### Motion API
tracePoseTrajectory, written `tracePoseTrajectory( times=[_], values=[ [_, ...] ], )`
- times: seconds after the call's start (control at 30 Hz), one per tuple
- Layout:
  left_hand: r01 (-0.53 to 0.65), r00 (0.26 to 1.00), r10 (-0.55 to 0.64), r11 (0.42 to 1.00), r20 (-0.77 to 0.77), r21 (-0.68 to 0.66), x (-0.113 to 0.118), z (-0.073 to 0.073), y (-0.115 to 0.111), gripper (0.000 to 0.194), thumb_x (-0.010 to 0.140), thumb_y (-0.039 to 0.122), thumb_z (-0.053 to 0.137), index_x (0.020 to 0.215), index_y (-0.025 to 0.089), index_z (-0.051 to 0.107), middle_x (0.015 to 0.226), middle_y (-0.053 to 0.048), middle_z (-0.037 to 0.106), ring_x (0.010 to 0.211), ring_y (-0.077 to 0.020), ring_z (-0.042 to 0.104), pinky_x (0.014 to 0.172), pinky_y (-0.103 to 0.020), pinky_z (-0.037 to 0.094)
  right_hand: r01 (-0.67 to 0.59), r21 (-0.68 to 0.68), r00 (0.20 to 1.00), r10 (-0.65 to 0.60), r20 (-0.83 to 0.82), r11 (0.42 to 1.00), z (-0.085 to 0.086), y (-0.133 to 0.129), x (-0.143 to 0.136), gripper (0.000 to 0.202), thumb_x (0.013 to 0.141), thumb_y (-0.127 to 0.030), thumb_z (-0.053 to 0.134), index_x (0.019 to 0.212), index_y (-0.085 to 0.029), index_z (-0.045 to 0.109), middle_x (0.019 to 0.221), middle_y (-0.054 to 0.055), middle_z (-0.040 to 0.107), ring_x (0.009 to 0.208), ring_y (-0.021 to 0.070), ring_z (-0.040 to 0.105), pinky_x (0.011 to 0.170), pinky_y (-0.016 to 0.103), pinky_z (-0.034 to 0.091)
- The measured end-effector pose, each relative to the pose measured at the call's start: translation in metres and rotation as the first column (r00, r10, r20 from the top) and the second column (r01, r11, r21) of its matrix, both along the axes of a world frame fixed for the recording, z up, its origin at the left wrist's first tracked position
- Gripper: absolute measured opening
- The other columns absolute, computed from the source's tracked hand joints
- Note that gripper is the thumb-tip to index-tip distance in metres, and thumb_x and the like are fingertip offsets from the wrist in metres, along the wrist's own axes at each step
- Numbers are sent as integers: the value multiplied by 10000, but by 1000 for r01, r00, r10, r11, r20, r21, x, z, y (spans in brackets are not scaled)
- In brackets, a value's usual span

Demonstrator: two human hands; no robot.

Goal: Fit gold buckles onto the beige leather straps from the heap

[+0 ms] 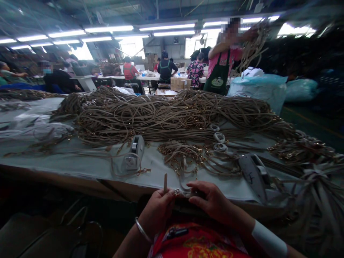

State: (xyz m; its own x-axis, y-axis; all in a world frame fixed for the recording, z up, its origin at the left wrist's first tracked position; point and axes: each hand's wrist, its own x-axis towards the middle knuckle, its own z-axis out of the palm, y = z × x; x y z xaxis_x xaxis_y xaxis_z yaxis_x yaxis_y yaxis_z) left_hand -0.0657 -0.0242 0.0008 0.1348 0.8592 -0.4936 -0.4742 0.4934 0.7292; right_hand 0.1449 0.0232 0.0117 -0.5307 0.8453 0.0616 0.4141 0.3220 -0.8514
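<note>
At the table's near edge, my left hand (159,209) pinches a narrow beige strap (165,182) whose free end points upward. A small metal buckle (176,191) shows beside the left thumb and fingertips. My right hand (209,197) is curled just right of the buckle, its thumb and fingers closed on another part of the strap. What lies under its fingers is partly hidden. Beyond my hands lies a small pile of short straps with gold-coloured hardware (182,154).
Tape dispensers stand left (135,152) and right (254,175) on the white-covered table (153,172). A large heap of straps (150,114) fills the table's middle. Small white rolls (219,137) lie near it. Opposite, an aproned person (220,68) lifts a bundle of straps (254,46).
</note>
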Motion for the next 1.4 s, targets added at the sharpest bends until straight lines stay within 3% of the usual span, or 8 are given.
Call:
tracePoseTrajectory(
  times=[0.13,0.23,0.33,0.47,0.6,1.1,1.27,1.4],
  values=[
    [47,970,-14,990,-241,131,4,5,-1,382,689,459,801,686,131,606,579,23,558,528,-85,445,505,-196,354,-108,135,993,100,67,985,5,-1,-8,441,756,-178,754,1187,-178,660,1001,77,691,867,210,637,780,317,499],
    [111,929,-32,975,-369,194,5,8,-2,399,721,489,767,686,115,634,649,-19,616,613,-122,500,583,-226,404,-186,159,981,175,81,970,7,-2,-16,204,837,-179,691,1041,-179,703,914,50,651,794,172,609,724,274,473],
    [130,953,-69,972,-294,195,4,7,-3,393,748,487,749,696,117,629,624,-4,587,574,-101,470,560,-213,388,-189,121,982,188,17,975,6,-2,-21,123,922,-192,599,912,-168,718,848,34,611,742,143,584,698,248,453],
    [69,995,-62,992,-77,103,5,7,-5,367,701,440,805,676,131,608,531,45,508,455,-51,365,451,-180,268,-144,17,984,145,-104,989,-4,-2,-20,89,893,-183,644,865,-169,728,807,14,588,751,145,575,688,235,442],
    [21,997,-26,997,73,70,6,10,-5,339,622,360,874,673,130,630,535,33,539,469,-60,433,464,-178,299,-110,-65,974,95,-204,992,-16,-4,-20,75,876,-196,668,875,-177,740,817,11,601,767,150,578,686,228,447],
    [37,991,-26,996,-130,85,5,-4,-5,362,597,357,867,611,141,577,515,43,521,473,-69,401,494,-201,336,-197,74,977,201,-63,978,-6,-10,-23,141,925,-196,589,855,-169,708,835,29,613,746,141,584,693,232,449],
    [178,936,-89,955,-342,238,-5,7,-7,356,789,484,720,814,136,648,720,-27,625,661,-150,525,642,-253,426,-103,-62,982,91,-165,993,-10,-6,-19,182,905,-289,615,847,-164,735,799,35,619,761,168,564,690,255,445],
    [268,827,11,872,-562,410,-8,10,-13,423,918,551,503,1014,183,688,970,-104,680,907,-243,580,822,-298,444,-45,-318,936,-71,-344,947,-9,-5,-18,227,869,-371,656,865,-160,742,757,12,594,702,147,505,627,240,409]
  ],
)
